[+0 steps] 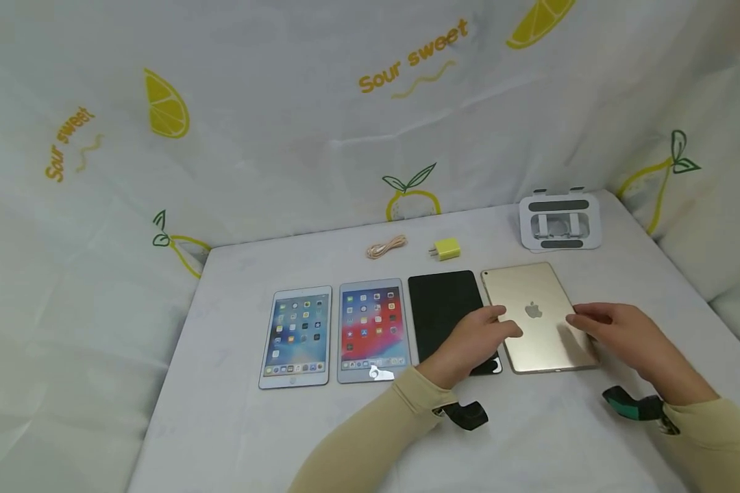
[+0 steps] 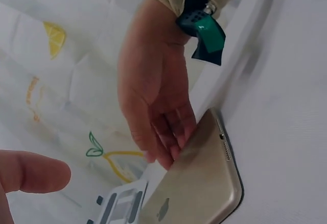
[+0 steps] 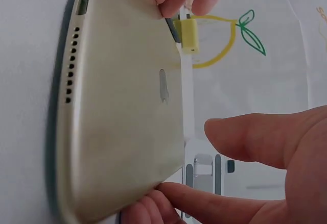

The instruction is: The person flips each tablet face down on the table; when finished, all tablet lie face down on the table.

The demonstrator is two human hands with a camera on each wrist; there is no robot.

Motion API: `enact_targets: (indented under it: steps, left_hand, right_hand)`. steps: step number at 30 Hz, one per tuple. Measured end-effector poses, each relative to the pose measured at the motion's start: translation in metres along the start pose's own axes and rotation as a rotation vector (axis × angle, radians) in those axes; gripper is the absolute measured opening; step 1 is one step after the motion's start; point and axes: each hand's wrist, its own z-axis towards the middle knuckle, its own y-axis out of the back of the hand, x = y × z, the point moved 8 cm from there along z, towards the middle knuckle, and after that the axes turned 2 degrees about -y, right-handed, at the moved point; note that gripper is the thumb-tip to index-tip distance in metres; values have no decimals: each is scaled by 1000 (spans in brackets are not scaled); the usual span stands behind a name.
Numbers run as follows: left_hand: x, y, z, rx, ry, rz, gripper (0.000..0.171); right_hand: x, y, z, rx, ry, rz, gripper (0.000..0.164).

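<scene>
A gold tablet [image 1: 539, 346] lies with its back and apple logo upward at the right of the row. At its left edge is my left hand [image 1: 477, 339], fingertips right at the edge and thumb reaching over the back. My right hand [image 1: 623, 335] touches the opposite edge with its fingers; in the right wrist view its thumb [image 3: 250, 137] stands apart from the gold back. Beneath my left hand, partly hidden, lies a black tablet [image 1: 444, 301]. The left wrist view shows the right hand's fingers [image 2: 176, 127] beside the gold tablet's edge.
Two white tablets with lit screens, one blue [image 1: 296, 335] and one red and blue [image 1: 375, 329], lie to the left. Behind the row are a coiled cable [image 1: 386, 246], a yellow charger plug [image 1: 447, 248] and a white folding stand [image 1: 560, 220]. A lemon-print cloth [image 1: 271, 137] hangs behind.
</scene>
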Motion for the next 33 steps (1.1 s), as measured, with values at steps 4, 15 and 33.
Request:
enact_targets:
  steps: [4,15,33]
  left_hand:
    - [1,2,-3,-6,-14,9,65]
    - [0,84,-38,-176,-141,300,74]
    - [23,115,-37,-145,-27,165,75]
  right_hand:
    - [11,0,-2,-39,11,-42,73]
    - [142,-46,13,-44,182,-125,78]
    - [183,-85,31,11,147,-238,90]
